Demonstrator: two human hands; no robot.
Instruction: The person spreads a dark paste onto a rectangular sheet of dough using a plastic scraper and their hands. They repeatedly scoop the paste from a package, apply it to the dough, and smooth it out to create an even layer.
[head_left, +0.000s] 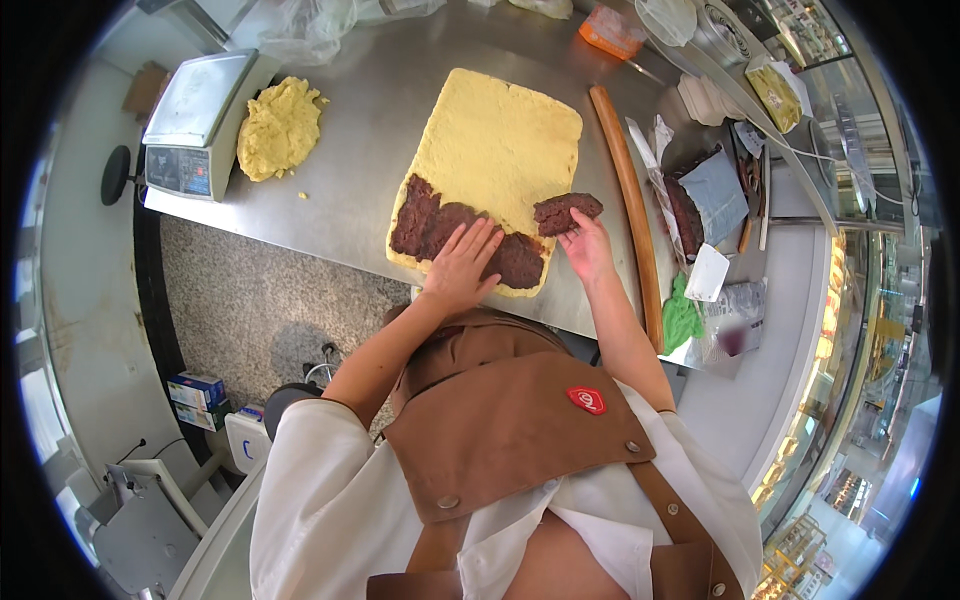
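A flat rectangle of yellow dough (499, 135) lies on the steel worktable. Dark red-brown paste, perhaps bean paste, covers a band (454, 221) along its near end. My left hand (465, 264) rests on this band, palm down, fingers together and pointing away from me. In my right hand (587, 244) is a thick piece of the same paste (568, 213), held between thumb and fingers over the dough's right edge. Right of the dough lies a long wooden rolling pin (630, 202).
At the left stand a digital scale (196, 112) and a mound of yellow dough (279, 129). Beyond the rolling pin are a long knife (643, 146), a partly wrapped paste block (684, 212), a white plastic scraper (707, 273) and a green cloth (681, 315). Plastic bags (311, 30) lie at the far edge.
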